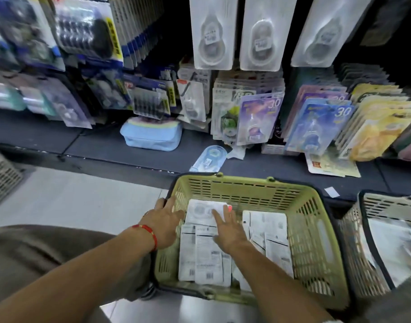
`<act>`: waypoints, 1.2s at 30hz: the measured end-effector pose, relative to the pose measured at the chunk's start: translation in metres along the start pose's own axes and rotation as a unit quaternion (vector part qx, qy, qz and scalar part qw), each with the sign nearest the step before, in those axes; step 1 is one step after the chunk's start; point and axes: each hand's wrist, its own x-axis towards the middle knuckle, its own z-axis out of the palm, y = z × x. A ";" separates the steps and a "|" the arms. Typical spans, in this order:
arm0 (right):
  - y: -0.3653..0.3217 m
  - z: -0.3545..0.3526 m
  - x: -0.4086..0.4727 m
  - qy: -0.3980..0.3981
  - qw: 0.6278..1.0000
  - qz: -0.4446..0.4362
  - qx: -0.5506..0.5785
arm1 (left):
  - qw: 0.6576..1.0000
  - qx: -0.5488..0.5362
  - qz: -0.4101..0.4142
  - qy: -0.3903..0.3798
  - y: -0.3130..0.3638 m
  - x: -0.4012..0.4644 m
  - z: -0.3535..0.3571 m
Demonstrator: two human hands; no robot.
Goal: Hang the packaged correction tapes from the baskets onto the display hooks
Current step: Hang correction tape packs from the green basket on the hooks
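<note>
The left hand [166, 221], a red bracelet [146, 231] at its wrist, reached forward with fingers spread and relaxed, resting on the left rim of the green basket [311, 241] and gripping nothing. Just right of it, the right hand [227, 226] stretched into the basket, fingers straight and flat on the packaged correction tapes [204, 255] piled beneath its palm. Further right stood a second basket [363, 231]. Beyond the fingertips, more packs hung on the display hooks [260, 31] above a shelf [94, 145].

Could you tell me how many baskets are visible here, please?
3: green basket in front with packages, a pale basket at its right, and a grey basket at the far left, partly cut off.
</note>
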 end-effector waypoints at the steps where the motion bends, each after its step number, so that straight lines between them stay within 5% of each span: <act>1: 0.001 0.003 0.002 0.014 0.998 0.017 0.053 | 1.000 -0.010 -0.006 0.012 0.003 0.000 0.007; 8: 0.004 -0.001 0.008 0.208 0.885 0.119 0.400 | 0.998 -0.004 -0.054 0.038 0.016 0.008 0.019; 12: 0.018 -0.023 -0.006 0.202 0.788 0.113 0.571 | 0.995 0.023 -0.061 0.076 0.020 0.015 0.007; 16: 0.032 -0.072 -0.024 0.207 0.761 0.011 0.615 | 0.964 -0.179 0.004 0.194 0.022 0.024 -0.018; 20: 0.026 -0.126 -0.031 0.154 0.715 -0.121 0.671 | 0.915 -0.352 0.033 0.195 0.022 0.027 -0.045; 22: 0.019 -0.131 -0.025 0.170 0.697 -0.119 0.686 | 0.901 -0.387 0.009 0.196 0.018 0.026 -0.048; 24: 0.013 -0.117 -0.017 0.193 0.737 -0.059 0.645 | 0.883 -0.418 -0.041 0.208 0.011 0.024 -0.043; 25: 0.013 -0.102 -0.012 0.180 0.792 -0.029 0.582 | 0.868 -0.446 -0.068 0.209 0.007 0.022 -0.039; 27: 0.020 -0.058 -0.001 0.053 0.935 0.023 0.349 | 0.833 -0.507 -0.101 0.196 -0.002 0.019 -0.030; 28: 0.023 -0.033 0.000 -0.037 0.974 0.048 0.218 | 0.819 -0.531 -0.109 0.187 -0.005 0.016 -0.025; 31: 0.028 0.022 -0.008 -0.098 0.994 0.043 0.031 | 0.778 -0.591 -0.115 0.180 -0.010 0.010 -0.012; 36: 0.044 0.019 -0.012 -0.010 0.996 0.005 0.088 | 0.764 -0.618 -0.126 0.135 0.003 0.006 0.001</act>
